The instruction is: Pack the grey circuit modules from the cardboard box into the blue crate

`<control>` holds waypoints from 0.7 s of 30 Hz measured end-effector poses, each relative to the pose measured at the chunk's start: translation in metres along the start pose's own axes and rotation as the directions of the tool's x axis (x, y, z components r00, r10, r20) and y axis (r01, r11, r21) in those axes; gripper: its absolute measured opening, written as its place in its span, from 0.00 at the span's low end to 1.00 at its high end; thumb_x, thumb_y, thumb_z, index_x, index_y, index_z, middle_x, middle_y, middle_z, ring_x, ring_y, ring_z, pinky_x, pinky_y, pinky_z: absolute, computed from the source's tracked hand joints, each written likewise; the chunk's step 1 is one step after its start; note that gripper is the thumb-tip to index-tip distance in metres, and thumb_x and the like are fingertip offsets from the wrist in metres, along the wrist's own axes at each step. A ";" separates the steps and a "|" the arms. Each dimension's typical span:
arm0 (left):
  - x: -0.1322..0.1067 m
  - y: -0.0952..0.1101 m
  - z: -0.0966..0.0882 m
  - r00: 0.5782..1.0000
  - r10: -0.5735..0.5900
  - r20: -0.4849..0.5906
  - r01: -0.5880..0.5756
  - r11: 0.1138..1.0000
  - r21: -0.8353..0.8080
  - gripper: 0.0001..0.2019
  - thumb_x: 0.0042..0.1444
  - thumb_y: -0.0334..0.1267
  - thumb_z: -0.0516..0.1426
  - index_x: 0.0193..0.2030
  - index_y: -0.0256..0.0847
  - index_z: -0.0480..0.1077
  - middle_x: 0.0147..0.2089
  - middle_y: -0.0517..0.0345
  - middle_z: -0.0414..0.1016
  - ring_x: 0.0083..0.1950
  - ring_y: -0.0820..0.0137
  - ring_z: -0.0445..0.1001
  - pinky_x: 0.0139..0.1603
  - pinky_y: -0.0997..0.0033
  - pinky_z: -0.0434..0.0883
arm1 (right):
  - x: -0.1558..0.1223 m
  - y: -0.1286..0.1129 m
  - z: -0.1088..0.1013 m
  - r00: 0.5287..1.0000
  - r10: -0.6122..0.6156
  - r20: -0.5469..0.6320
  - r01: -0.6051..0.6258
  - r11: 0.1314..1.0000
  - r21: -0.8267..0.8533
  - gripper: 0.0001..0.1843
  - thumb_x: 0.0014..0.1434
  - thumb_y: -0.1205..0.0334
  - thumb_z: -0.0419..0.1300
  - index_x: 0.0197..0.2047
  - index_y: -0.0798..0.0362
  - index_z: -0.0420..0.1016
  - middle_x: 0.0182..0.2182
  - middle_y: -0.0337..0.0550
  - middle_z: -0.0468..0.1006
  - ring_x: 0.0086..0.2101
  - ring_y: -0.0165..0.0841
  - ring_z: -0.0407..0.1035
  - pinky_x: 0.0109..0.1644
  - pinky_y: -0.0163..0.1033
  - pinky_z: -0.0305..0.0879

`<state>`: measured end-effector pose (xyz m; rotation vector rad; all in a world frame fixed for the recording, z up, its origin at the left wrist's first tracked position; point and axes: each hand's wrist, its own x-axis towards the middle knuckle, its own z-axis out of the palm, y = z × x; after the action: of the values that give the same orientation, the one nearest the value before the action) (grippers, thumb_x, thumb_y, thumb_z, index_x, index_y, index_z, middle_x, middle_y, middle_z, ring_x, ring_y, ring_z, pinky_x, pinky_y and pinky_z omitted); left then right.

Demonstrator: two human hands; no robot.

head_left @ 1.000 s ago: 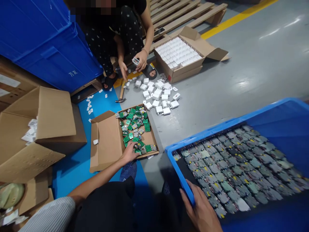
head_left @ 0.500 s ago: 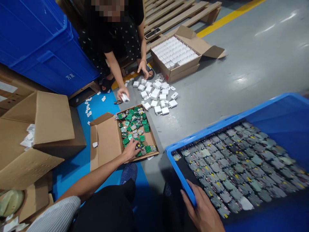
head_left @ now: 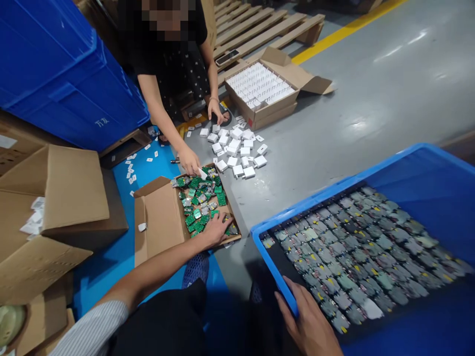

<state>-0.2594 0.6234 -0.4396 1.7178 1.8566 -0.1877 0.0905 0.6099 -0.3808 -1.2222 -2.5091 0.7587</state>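
- Left hand [head_left: 217,230] is down in the shallow cardboard box [head_left: 159,222] on the floor, fingers splayed loosely over the heap of little green circuit boards [head_left: 202,200] at its near right corner, not closed on any.
- Right hand [head_left: 309,324] has its fingers curled around the smooth rim of the blue crate [head_left: 334,190], which is packed with flat greyish boards [head_left: 356,252].
- Another person's hand [head_left: 190,160] holds a small white piece at the box's far edge.

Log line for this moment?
left hand: on green boards, cardboard box | right hand: gripping blue crate rim | co-worker's hand: at same box
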 end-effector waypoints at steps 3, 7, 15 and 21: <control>0.006 0.003 -0.001 0.999 0.005 0.039 -0.006 1.000 0.026 0.29 0.52 0.35 0.66 0.60 0.46 0.64 0.65 0.44 0.59 0.66 0.45 0.56 0.55 0.45 0.72 | -0.001 0.003 0.005 1.000 0.006 -0.024 -0.006 1.000 0.004 0.26 0.70 0.44 0.48 0.62 0.49 0.67 0.47 0.51 0.80 0.44 0.42 0.79 0.44 0.44 0.79; 0.006 0.004 -0.003 0.998 0.003 0.070 -0.006 1.000 0.030 0.23 0.50 0.33 0.66 0.53 0.45 0.67 0.60 0.43 0.63 0.64 0.44 0.58 0.52 0.47 0.74 | -0.001 0.006 0.006 0.999 0.008 -0.031 -0.007 1.000 0.024 0.27 0.70 0.42 0.48 0.62 0.49 0.68 0.46 0.50 0.81 0.44 0.42 0.79 0.43 0.44 0.79; 0.011 -0.005 -0.011 0.998 0.006 0.066 -0.001 0.997 -0.072 0.27 0.39 0.34 0.69 0.48 0.46 0.69 0.56 0.42 0.67 0.61 0.42 0.61 0.49 0.48 0.74 | 0.002 0.006 0.003 0.999 0.024 -0.028 -0.022 0.998 0.058 0.27 0.70 0.39 0.48 0.59 0.49 0.71 0.46 0.49 0.81 0.44 0.41 0.79 0.44 0.43 0.80; 0.013 -0.018 -0.016 0.997 -0.069 0.027 0.074 0.950 -0.302 0.24 0.34 0.34 0.70 0.42 0.45 0.71 0.46 0.50 0.74 0.57 0.47 0.68 0.53 0.54 0.72 | 0.003 0.000 -0.001 1.000 0.012 -0.010 -0.011 0.999 0.035 0.26 0.70 0.42 0.48 0.62 0.49 0.68 0.46 0.49 0.81 0.45 0.41 0.79 0.45 0.44 0.79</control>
<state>-0.2817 0.6399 -0.4382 1.4368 1.8290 0.0540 0.0887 0.6122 -0.3801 -1.2267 -2.4722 0.7935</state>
